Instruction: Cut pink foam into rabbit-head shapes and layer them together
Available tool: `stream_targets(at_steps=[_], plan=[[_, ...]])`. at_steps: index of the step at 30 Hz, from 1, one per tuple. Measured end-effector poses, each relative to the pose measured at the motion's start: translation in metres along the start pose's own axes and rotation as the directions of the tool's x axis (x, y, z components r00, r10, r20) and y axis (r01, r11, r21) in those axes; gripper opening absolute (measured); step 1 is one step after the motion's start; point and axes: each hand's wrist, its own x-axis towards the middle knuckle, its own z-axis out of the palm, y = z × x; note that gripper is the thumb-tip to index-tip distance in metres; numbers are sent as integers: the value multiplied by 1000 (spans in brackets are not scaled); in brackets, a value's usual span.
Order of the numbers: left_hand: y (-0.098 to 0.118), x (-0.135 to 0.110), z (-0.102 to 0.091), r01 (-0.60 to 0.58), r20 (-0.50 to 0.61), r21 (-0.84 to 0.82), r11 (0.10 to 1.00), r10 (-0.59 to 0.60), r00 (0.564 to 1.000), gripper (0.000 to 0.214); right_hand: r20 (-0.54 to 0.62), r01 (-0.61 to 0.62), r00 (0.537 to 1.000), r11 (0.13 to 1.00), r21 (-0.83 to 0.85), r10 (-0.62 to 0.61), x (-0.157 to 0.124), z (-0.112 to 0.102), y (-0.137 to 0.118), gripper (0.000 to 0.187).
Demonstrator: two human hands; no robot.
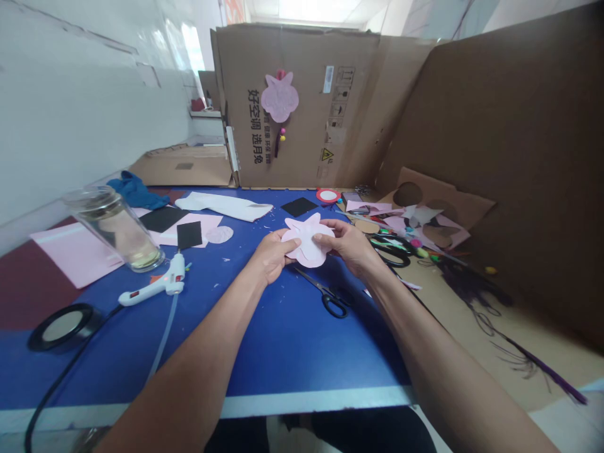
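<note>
A pink flower-shaped paper cutout [309,246] with two pointed tips at its top is held up over the blue table. My left hand [274,255] pinches its left edge, thumb on the front face. On the opposite edge, my right hand [348,244] grips it the same way, its thumb near the paler middle. Fingers behind the cutout are mostly hidden. Just below lie black-handled scissors [333,302], blades pointing up and left beneath my hands. A black paper square [299,206] rests on the table beyond the cutout.
At left stand a glue gun [160,283] with a cord, a tape roll [63,327] and a glass of liquid [123,233]. Scraps and another pair of scissors [391,251] crowd the right. A similar pink flower [280,97] hangs on the cardboard wall [302,56].
</note>
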Motion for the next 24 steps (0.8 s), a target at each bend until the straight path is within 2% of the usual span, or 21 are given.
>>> stream_targets(at_steps=[8, 19, 24], plan=[[-5, -2, 3, 25, 78, 72, 997, -30, 997, 21, -31, 97, 995, 995, -18, -97, 2, 1, 3, 62], [-6, -3, 3, 28, 100, 107, 994, -39, 994, 21, -79, 62, 995, 998, 9, -61, 0, 1, -1, 55], [-7, -2, 2, 24, 61, 110, 994, -31, 998, 20, -20, 50, 999, 998, -27, -50, 0, 1, 2, 54]])
